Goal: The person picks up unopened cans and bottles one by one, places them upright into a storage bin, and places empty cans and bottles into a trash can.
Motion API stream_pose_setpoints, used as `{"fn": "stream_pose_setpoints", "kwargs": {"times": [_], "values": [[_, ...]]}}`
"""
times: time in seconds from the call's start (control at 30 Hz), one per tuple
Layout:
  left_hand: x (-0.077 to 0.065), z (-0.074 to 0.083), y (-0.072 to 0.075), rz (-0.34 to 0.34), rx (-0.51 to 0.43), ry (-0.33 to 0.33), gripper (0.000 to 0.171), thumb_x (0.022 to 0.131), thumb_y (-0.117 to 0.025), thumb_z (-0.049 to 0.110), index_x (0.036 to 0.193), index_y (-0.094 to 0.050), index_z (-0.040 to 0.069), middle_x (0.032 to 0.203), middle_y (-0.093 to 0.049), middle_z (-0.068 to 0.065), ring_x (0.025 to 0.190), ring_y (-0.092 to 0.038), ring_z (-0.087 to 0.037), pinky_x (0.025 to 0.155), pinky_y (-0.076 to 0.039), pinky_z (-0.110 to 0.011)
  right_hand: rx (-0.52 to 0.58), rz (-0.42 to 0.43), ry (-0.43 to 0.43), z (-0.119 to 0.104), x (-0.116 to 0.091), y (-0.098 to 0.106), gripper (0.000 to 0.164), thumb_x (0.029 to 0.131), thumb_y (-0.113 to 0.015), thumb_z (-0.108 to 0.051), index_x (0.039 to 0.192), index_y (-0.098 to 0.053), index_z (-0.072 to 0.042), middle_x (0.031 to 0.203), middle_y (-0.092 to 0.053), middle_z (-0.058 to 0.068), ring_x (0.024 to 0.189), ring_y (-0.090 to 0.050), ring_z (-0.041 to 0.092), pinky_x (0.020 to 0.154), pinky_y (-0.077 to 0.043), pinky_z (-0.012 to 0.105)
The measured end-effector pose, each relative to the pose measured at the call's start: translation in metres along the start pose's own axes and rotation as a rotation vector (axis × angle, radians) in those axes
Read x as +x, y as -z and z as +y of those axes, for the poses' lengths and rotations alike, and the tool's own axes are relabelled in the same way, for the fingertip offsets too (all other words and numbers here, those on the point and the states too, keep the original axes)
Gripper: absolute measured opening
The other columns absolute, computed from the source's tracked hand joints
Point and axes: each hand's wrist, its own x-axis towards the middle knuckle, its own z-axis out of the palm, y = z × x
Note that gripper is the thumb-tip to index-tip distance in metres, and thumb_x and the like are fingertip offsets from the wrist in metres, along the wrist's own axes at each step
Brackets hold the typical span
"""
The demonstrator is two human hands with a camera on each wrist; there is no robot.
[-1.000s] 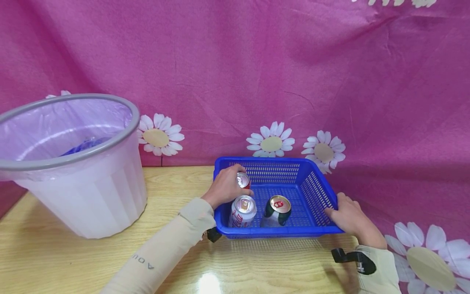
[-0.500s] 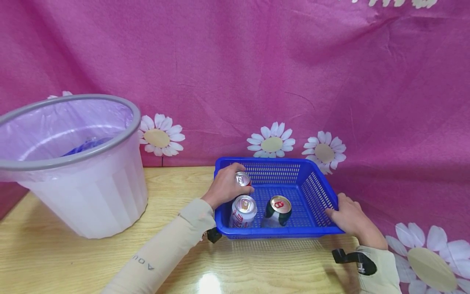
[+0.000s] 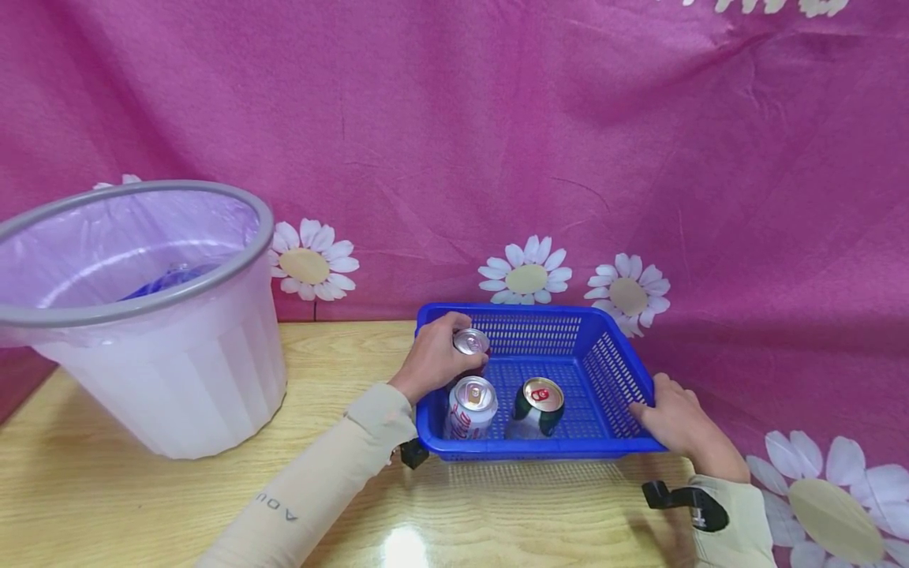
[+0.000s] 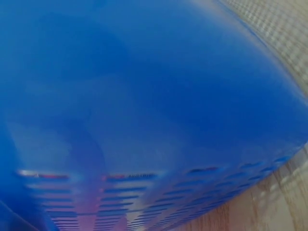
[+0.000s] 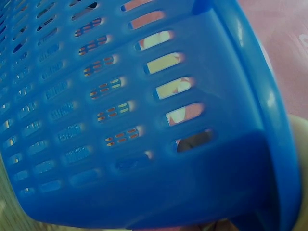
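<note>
In the head view a blue slotted plastic basket (image 3: 529, 450) sits on the table with three drink cans in it. My left hand (image 3: 435, 359) reaches over its left side and grips a red can (image 3: 472, 342) by its upper part, thumb at the front, fingers behind. Just in front of that hand stands a white can with red lettering (image 3: 470, 422). A dark green and white can (image 3: 534, 418) with a red tab stands right of it. My right hand (image 3: 685, 422) holds the basket's right rim near the front corner. Both wrist views show mostly basket wall.
A whitish bin (image 3: 192, 379) with a grey rim and a purple liner stands at the left on the wooden table (image 3: 341, 363); something blue lies inside. Behind hangs a magenta cloth (image 3: 412, 158) printed with white daisies.
The red can has shifted slightly up and to the right in my left hand's grip, and more of its lid shows. My right hand and the basket have stayed put.
</note>
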Motion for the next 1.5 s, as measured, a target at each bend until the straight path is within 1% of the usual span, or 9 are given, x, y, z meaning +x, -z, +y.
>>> {"fn": "stream_pose_setpoints", "kwargs": {"times": [0.2, 0.3, 0.37, 0.53, 0.7, 0.93, 1.1, 1.23, 1.5], "values": [[-0.002, 0.000, 0.002, 0.020, -0.112, 0.081, 0.059, 0.078, -0.079, 0.036, 0.125, -0.059, 0.007, 0.126, -0.067, -0.011, 0.120, -0.061, -0.026, 0.104, -0.050, -0.042, -0.004, 0.004, 0.004, -0.001, 0.000, -0.001, 0.044, 0.092, -0.055, -0.031, 0.112, -0.044, 0.007, 0.095, -0.055, 0.019, 0.090, -0.051, 0.040, 0.075, -0.043, 0.048], [-0.002, -0.001, 0.002, 0.036, -0.150, 0.093, 0.057, 0.080, -0.076, 0.037, 0.125, -0.059, 0.007, 0.126, -0.067, -0.011, 0.121, -0.061, -0.026, 0.105, -0.049, -0.044, -0.003, 0.000, 0.004, -0.001, 0.000, 0.000, 0.045, 0.092, -0.055, -0.031, 0.112, -0.044, 0.007, 0.096, -0.055, 0.020, 0.091, -0.050, 0.041, 0.076, -0.043, 0.050], [-0.001, -0.001, 0.001, 0.069, -0.175, 0.095, 0.053, 0.082, -0.075, 0.036, 0.123, -0.061, 0.007, 0.123, -0.069, -0.010, 0.119, -0.063, -0.025, 0.103, -0.051, -0.043, -0.003, 0.000, 0.004, -0.001, -0.001, 0.000, 0.044, 0.092, -0.054, -0.031, 0.111, -0.044, 0.007, 0.096, -0.055, 0.020, 0.091, -0.050, 0.041, 0.075, -0.043, 0.049], [0.003, -0.004, 0.002, 0.198, -0.262, 0.118, 0.038, 0.085, -0.071, 0.032, 0.113, -0.066, 0.006, 0.110, -0.074, -0.009, 0.107, -0.069, -0.023, 0.096, -0.056, -0.037, -0.007, 0.003, 0.007, -0.001, -0.001, 0.000, 0.042, 0.092, -0.054, -0.031, 0.109, -0.044, 0.006, 0.095, -0.055, 0.020, 0.089, -0.050, 0.041, 0.073, -0.042, 0.047], [0.003, -0.004, 0.009, 0.253, -0.317, 0.143, 0.031, 0.086, -0.069, 0.028, 0.107, -0.068, 0.006, 0.104, -0.075, -0.010, 0.102, -0.072, -0.021, 0.092, -0.058, -0.032, -0.006, -0.002, 0.010, -0.003, -0.001, 0.000, 0.041, 0.092, -0.054, -0.030, 0.108, -0.044, 0.006, 0.094, -0.056, 0.020, 0.088, -0.051, 0.040, 0.072, -0.042, 0.045], [0.001, -0.007, 0.025, 0.239, -0.301, 0.142, 0.031, 0.087, -0.067, 0.027, 0.109, -0.067, 0.005, 0.108, -0.074, -0.011, 0.105, -0.071, -0.022, 0.095, -0.057, -0.035, -0.005, 0.014, 0.024, -0.002, 0.000, 0.002, 0.042, 0.091, -0.055, -0.030, 0.109, -0.045, 0.007, 0.094, -0.056, 0.020, 0.085, -0.052, 0.040, 0.070, -0.041, 0.043], [-0.004, -0.014, 0.036, 0.221, -0.287, 0.160, 0.031, 0.087, -0.067, 0.029, 0.108, -0.067, 0.007, 0.109, -0.074, -0.010, 0.106, -0.070, -0.022, 0.097, -0.056, -0.035, 0.008, 0.000, 0.021, -0.002, -0.001, -0.001, 0.043, 0.092, -0.054, -0.029, 0.111, -0.045, 0.007, 0.094, -0.056, 0.020, 0.085, -0.053, 0.037, 0.069, -0.042, 0.040], [-0.007, -0.017, 0.044, 0.224, -0.262, 0.152, 0.029, 0.087, -0.066, 0.029, 0.108, -0.066, 0.009, 0.110, -0.073, -0.009, 0.108, -0.069, -0.021, 0.098, -0.055, -0.035, 0.011, 0.003, 0.020, -0.002, -0.002, -0.001, 0.042, 0.091, -0.055, -0.029, 0.110, -0.045, 0.007, 0.093, -0.056, 0.019, 0.084, -0.053, 0.036, 0.068, -0.041, 0.037], [-0.014, -0.020, 0.054, 0.201, -0.222, 0.148, 0.034, 0.088, -0.066, 0.031, 0.113, -0.065, 0.009, 0.111, -0.072, -0.008, 0.109, -0.067, -0.021, 0.101, -0.053, -0.036, 0.000, 0.002, 0.022, 0.000, -0.001, 0.001, 0.043, 0.091, -0.055, -0.031, 0.110, -0.045, 0.007, 0.095, -0.056, 0.020, 0.087, -0.052, 0.039, 0.071, -0.041, 0.042]]}}
